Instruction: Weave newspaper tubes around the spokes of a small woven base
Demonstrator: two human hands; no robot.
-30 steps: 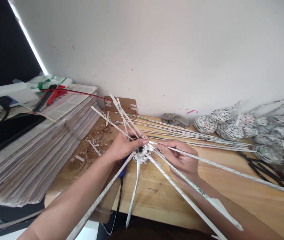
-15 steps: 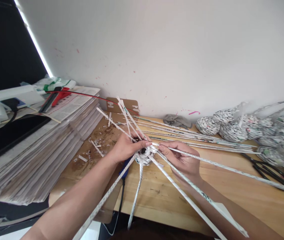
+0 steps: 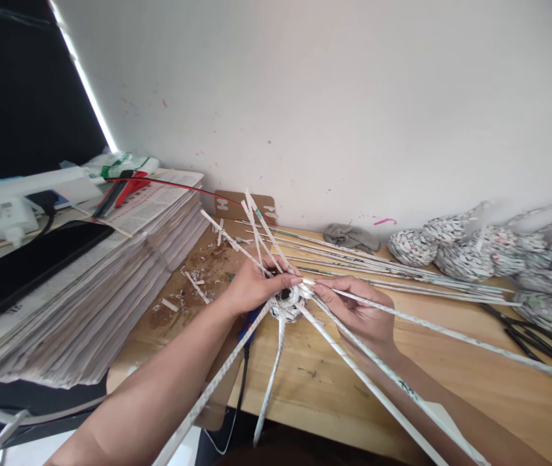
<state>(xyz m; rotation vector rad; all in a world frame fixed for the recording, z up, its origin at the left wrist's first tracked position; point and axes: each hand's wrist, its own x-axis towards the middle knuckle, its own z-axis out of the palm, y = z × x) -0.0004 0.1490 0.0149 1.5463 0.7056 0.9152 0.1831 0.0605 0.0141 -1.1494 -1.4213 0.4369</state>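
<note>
A small round weave of rolled paper strips (image 3: 288,310) sits between both hands, with long paper strips fanning out from it on all sides. My left hand (image 3: 261,285) is closed round its left and far side, the thumb pressing on the rim. My right hand (image 3: 360,310) pinches a paper strip (image 3: 426,327) at the right of the rim, and this strip runs off to the right. Other strips hang toward the front edge, and a few stick up beyond my left hand.
Long paper rolls (image 3: 402,266) lie across the wooden table (image 3: 324,395). Woven paper balls (image 3: 411,247) and black scissors (image 3: 540,343) are at the right. Stacked newspapers (image 3: 144,285), a black phone (image 3: 37,265) and a red-handled tool (image 3: 132,188) are at the left.
The whole view has shifted, so things appear slightly farther right. Both hands keep their hold on the weave and strip, with hardly any change in their pose.
</note>
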